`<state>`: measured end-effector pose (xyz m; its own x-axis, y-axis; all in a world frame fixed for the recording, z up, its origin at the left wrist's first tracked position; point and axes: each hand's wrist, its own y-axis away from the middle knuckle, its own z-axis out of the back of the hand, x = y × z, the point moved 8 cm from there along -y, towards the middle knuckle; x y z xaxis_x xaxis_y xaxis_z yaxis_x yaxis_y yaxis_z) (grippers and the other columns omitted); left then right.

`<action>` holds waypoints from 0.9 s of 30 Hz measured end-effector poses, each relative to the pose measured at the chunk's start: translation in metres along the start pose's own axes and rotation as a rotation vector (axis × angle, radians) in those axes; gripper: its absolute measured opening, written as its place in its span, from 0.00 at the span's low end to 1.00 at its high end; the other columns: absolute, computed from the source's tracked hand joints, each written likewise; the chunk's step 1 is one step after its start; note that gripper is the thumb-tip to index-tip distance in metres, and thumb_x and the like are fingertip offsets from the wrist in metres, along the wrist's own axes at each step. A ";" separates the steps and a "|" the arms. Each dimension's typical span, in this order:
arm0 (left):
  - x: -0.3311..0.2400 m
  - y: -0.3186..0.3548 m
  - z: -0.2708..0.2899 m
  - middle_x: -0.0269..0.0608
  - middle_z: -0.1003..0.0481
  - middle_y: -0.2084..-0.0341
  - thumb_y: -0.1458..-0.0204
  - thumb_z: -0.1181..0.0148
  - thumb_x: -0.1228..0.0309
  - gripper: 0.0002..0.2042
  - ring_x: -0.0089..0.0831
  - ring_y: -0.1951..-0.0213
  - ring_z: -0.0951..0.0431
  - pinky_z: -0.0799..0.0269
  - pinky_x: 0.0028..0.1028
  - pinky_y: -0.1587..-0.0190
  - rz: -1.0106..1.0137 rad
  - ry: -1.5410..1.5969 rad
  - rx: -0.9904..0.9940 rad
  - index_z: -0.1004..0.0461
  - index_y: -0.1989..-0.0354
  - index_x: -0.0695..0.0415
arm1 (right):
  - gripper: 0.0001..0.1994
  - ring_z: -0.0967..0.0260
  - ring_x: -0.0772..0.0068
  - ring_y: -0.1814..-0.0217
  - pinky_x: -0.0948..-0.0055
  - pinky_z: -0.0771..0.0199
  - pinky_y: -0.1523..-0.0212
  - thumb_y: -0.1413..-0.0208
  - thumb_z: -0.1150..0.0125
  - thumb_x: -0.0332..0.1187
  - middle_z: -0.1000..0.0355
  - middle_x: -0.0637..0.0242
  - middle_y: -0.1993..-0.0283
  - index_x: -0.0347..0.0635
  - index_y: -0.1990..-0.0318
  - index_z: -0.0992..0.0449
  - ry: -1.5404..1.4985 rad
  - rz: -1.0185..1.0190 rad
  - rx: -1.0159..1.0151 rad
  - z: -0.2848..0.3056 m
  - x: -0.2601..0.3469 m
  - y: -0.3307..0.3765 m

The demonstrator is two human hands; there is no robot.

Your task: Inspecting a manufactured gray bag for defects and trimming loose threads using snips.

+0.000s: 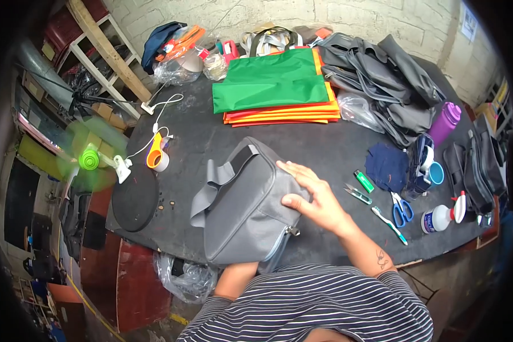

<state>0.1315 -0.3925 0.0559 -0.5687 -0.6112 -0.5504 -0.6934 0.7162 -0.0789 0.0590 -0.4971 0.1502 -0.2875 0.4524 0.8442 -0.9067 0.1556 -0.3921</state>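
A dark grey fabric bag (239,199) with a webbing strap (211,182) and piped seams is tilted at the table's near edge, in front of my body. My right hand (316,196) grips its right end, fingers along the upper seam and thumb lower on the side panel. A zipper pull (292,231) hangs by the bag's lower right edge, below that hand. My left forearm runs up under the near side of the bag. The bag hides my left hand, so its fingers do not show; I cannot tell if it is inside or behind.
Stacked green and orange fabric sheets (271,82) lie at the back, beside piled grey bags (382,80). Rightward are a purple bottle (444,122), thread snips (358,194), green lighter (363,181), blue-handled scissors (402,211), toothbrush (389,225) and spray bottle (442,218). A green fan (89,159) spins left.
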 end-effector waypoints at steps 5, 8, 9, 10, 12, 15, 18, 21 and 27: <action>-0.003 0.006 0.001 0.50 0.37 0.43 0.61 0.51 0.70 0.34 0.45 0.40 0.40 0.47 0.41 0.37 -0.019 -0.007 -0.026 0.42 0.39 0.58 | 0.27 0.43 0.53 0.36 0.55 0.51 0.36 0.49 0.39 0.41 0.34 0.59 0.42 0.39 0.43 0.33 0.264 0.146 -0.072 -0.004 0.014 0.015; -0.005 0.008 0.000 0.50 0.37 0.43 0.61 0.51 0.69 0.33 0.46 0.40 0.39 0.47 0.41 0.38 -0.029 -0.009 -0.038 0.43 0.38 0.58 | 0.25 0.40 0.53 0.38 0.52 0.49 0.38 0.49 0.40 0.38 0.32 0.59 0.44 0.37 0.45 0.32 0.351 0.196 -0.121 -0.005 0.020 0.022; -0.006 0.008 0.000 0.50 0.37 0.43 0.60 0.51 0.68 0.33 0.46 0.40 0.39 0.46 0.41 0.38 -0.031 -0.010 -0.038 0.43 0.38 0.58 | 0.25 0.40 0.53 0.38 0.52 0.49 0.38 0.49 0.40 0.38 0.32 0.59 0.44 0.37 0.45 0.32 0.336 0.193 -0.132 -0.006 0.019 0.024; -0.007 0.009 0.000 0.50 0.37 0.43 0.60 0.51 0.68 0.33 0.46 0.40 0.39 0.46 0.42 0.38 -0.034 -0.011 -0.038 0.43 0.38 0.58 | 0.24 0.39 0.54 0.38 0.52 0.48 0.38 0.50 0.40 0.37 0.32 0.59 0.44 0.35 0.46 0.32 0.367 0.210 -0.150 -0.009 0.020 0.026; -0.010 0.008 -0.001 0.50 0.37 0.43 0.60 0.52 0.67 0.33 0.46 0.40 0.39 0.46 0.42 0.38 -0.042 -0.015 -0.043 0.43 0.38 0.59 | 0.23 0.39 0.54 0.39 0.52 0.47 0.38 0.50 0.41 0.35 0.32 0.56 0.44 0.31 0.47 0.32 0.400 0.249 -0.172 -0.014 0.023 0.031; -0.012 0.007 -0.001 0.51 0.37 0.43 0.59 0.52 0.66 0.33 0.46 0.40 0.39 0.46 0.42 0.38 -0.052 -0.014 -0.048 0.43 0.38 0.59 | 0.23 0.39 0.52 0.40 0.53 0.46 0.39 0.50 0.41 0.35 0.34 0.51 0.44 0.31 0.48 0.31 0.411 0.230 -0.142 -0.029 0.024 0.038; -0.014 0.008 -0.002 0.51 0.37 0.43 0.59 0.52 0.65 0.33 0.46 0.40 0.39 0.45 0.42 0.38 -0.056 -0.015 -0.051 0.43 0.38 0.59 | 0.22 0.38 0.52 0.40 0.53 0.43 0.39 0.49 0.41 0.33 0.34 0.50 0.44 0.30 0.48 0.32 0.421 0.336 -0.036 -0.047 0.036 0.047; -0.013 0.009 -0.001 0.51 0.37 0.43 0.59 0.52 0.64 0.33 0.46 0.41 0.39 0.45 0.42 0.38 -0.053 -0.015 -0.045 0.43 0.38 0.59 | 0.25 0.40 0.50 0.38 0.52 0.43 0.39 0.51 0.39 0.34 0.36 0.49 0.42 0.31 0.46 0.33 0.322 0.363 0.019 -0.052 0.042 0.047; -0.009 0.016 0.001 0.51 0.37 0.43 0.58 0.53 0.62 0.33 0.46 0.41 0.38 0.44 0.43 0.39 -0.045 -0.015 -0.043 0.44 0.38 0.59 | 0.44 0.63 0.47 0.28 0.39 0.73 0.34 0.47 0.61 0.63 0.57 0.46 0.31 0.32 0.34 0.54 0.426 0.249 0.235 -0.059 0.035 0.035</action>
<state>0.1265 -0.3752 0.0586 -0.5304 -0.6369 -0.5594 -0.7364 0.6731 -0.0682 0.0353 -0.4245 0.1444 -0.3961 0.7740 0.4939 -0.8858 -0.1805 -0.4276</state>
